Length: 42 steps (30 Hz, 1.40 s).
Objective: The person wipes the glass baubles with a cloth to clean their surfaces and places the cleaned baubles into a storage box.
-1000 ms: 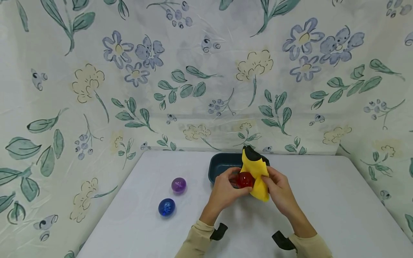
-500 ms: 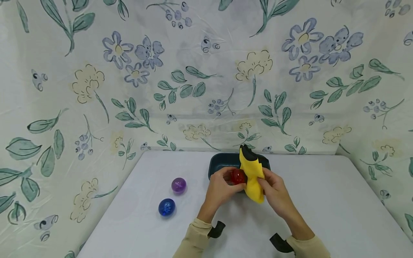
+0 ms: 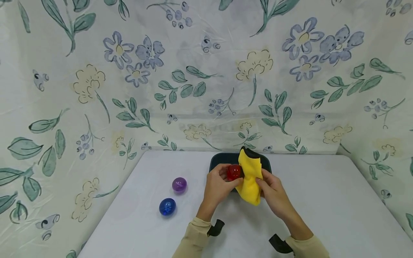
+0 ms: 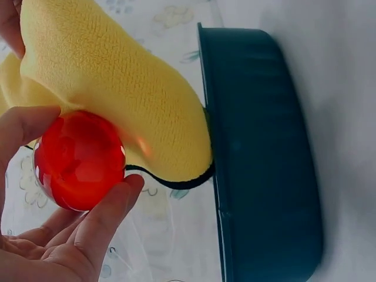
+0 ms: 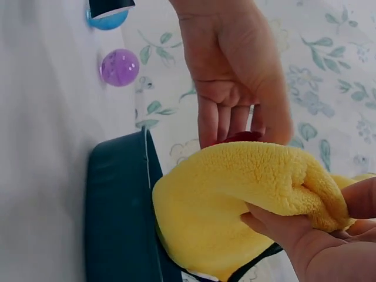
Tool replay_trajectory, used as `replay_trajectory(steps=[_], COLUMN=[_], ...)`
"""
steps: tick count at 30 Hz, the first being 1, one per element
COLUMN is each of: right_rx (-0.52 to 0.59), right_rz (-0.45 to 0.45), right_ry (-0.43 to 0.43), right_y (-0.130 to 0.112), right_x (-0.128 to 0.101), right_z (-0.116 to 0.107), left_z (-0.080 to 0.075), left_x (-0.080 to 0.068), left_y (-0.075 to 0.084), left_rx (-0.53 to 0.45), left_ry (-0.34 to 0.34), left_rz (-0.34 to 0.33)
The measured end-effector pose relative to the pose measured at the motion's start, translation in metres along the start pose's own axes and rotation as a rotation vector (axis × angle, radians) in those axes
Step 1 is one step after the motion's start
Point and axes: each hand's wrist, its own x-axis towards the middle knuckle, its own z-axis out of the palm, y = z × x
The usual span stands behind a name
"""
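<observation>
Between thumb and fingers, my left hand grips a shiny, see-through red ball. A fuzzy yellow cloth with a black edge is pinched in my right hand. In the left wrist view, the cloth lies against the ball. From the right wrist view the cloth hides most of the ball. Both hands are raised in front of a dark teal tub, whose near side they partly cover. The tub's inside is mostly hidden by the cloth and hands.
Left of the hands, a purple ball and a blue ball rest on the white table. A flower-patterned sheet hangs behind the table and along its sides.
Both hands have shifted slightly to the left with the ball and cloth. The ball, formerly in front of the cloth, now shows at its left side. The purple and blue balls stay put.
</observation>
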Motion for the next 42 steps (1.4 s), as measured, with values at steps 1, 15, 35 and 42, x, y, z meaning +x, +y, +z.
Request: replay_trajectory(steps=[1, 15, 35, 42], right_rx=[0.005, 0.134, 0.209, 0.195], right_rz=[0.006, 0.092, 0.15, 0.138], right_ry=[-0.001, -0.01, 0.03, 0.042], right_y=[0.0, 0.007, 0.008, 0.007], right_x=[0.0, 0.005, 0.008, 0.008], right_z=[0.0, 0.0, -0.011, -0.015], left_z=[0.0, 0.007, 0.01, 0.011], left_x=[0.0, -0.005, -0.013, -0.015], left_y=[0.0, 0.004, 0.014, 0.016], left_rx=[-0.008, -0.072, 0.146, 0.091], left_ry=[0.001, -0.017, -0.143, -0.19], left_rz=[-0.008, 0.053, 0.061, 0.067])
